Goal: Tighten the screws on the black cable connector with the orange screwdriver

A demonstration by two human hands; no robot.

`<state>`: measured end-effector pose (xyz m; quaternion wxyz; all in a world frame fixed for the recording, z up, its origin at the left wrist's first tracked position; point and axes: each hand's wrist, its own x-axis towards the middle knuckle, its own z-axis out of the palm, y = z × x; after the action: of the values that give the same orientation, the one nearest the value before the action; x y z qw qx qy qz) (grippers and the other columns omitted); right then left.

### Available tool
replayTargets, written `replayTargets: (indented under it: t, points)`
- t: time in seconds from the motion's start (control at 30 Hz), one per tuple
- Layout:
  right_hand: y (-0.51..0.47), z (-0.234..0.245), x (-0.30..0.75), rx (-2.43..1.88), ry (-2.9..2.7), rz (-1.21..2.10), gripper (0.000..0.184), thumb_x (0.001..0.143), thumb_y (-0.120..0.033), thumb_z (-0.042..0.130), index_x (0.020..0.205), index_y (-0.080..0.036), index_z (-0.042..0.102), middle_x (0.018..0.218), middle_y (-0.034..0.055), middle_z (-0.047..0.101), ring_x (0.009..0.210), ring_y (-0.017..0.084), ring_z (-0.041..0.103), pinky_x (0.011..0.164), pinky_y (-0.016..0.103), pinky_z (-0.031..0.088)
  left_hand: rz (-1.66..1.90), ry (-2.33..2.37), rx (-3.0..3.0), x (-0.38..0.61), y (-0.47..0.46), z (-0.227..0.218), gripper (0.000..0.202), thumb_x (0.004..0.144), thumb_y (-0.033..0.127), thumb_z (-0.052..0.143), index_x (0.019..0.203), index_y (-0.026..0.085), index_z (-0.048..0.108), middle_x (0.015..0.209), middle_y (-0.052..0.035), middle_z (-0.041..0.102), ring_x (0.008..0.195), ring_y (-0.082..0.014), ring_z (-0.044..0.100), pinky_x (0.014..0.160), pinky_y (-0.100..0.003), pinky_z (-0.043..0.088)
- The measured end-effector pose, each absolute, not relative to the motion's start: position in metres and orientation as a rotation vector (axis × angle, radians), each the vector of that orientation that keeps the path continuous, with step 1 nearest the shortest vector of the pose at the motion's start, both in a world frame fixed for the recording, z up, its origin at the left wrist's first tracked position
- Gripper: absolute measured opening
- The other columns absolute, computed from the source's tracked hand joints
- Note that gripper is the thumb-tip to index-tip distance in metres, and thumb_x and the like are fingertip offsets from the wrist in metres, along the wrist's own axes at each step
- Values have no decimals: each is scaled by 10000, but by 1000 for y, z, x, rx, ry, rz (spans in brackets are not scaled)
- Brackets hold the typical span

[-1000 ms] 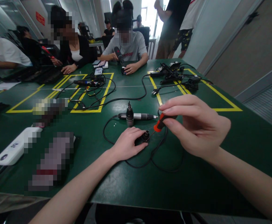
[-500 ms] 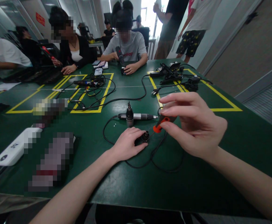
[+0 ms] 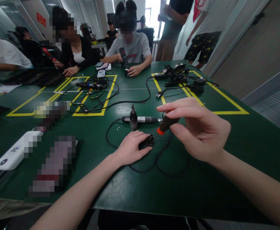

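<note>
My left hand point(image 3: 131, 148) rests on the green table point(image 3: 226, 179), its fingers closed over a small black round connector point(image 3: 149, 140) at the end of a black cable point(image 3: 161, 166). Just to the right, my right hand point(image 3: 197, 131) pinches a screwdriver point(image 3: 165, 124) with a black and orange handle. The screwdriver's tip points down at the connector. Behind them lies a silver and black handpiece tool point(image 3: 140, 119), and a short black part point(image 3: 133, 117) stands upright against it.
A white device point(image 3: 12, 155) and blurred items lie at the left. Yellow tape rectangles point(image 3: 106, 95) mark the table, with cables and tools point(image 3: 92, 85) inside them. More black gear point(image 3: 178, 76) sits at the far right. Several people sit across the table; others stand behind.
My right hand has turned the screwdriver slightly, so less of the orange collar shows. My left hand has stayed on the connector. The standing people behind have shifted.
</note>
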<state>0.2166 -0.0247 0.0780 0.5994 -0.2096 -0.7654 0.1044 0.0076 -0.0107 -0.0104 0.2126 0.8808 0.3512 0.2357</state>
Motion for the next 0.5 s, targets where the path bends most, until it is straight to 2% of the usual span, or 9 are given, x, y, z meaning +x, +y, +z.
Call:
replayTargets:
  t: [0.1,0.23,0.4,0.5]
  points:
    - [-24,78,215,-499,-1760,200,328,888,-88,735,1119,-317,774,1096,44,826,1020,281,763,884,497,625,663,968,2451,8,-10,-11,160,927,285,754,1007,152,718,961,-62,722,928,-228,656,870,-372,518]
    - [-26,79,215,-554,-1750,169,350,907,-71,699,1127,-327,788,1153,54,787,1047,271,750,891,480,639,659,964,2462,8,-10,-11,171,919,277,766,1011,143,716,969,-68,730,923,-233,661,861,-372,510]
    - [-27,79,216,-520,-1790,204,444,928,-28,613,1254,-290,764,1166,80,785,1035,255,764,869,445,655,644,973,2468,9,-10,-10,162,920,283,765,1001,154,709,981,-65,738,929,-233,664,864,-371,508]
    - [-26,79,216,-497,-1806,185,412,921,-35,637,1228,-273,774,1142,82,803,1052,253,760,895,438,646,659,964,2467,8,-10,-11,162,923,286,762,987,147,708,976,-70,738,921,-233,663,854,-370,506]
